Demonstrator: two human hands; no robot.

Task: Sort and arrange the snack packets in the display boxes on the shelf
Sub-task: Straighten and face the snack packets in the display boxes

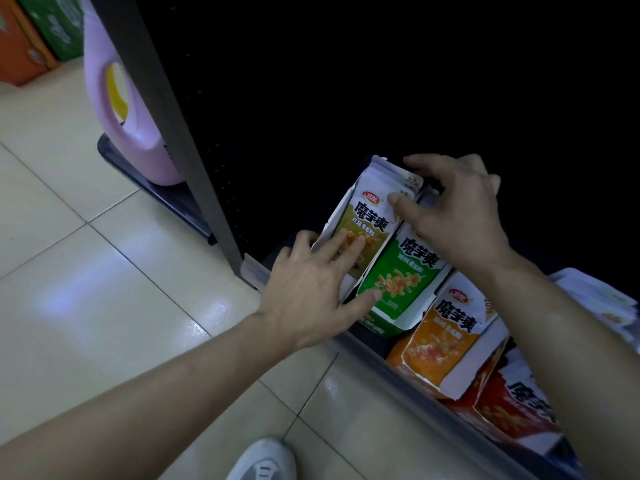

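The low shelf carries a row of display boxes. In the leftmost stands the olive packet — our left hand rests flat on it with fingers straight, and our right hand pinches its top edge.

A pink jug stands partly behind a grey post; a white shoe rests on the pale tiled floor.
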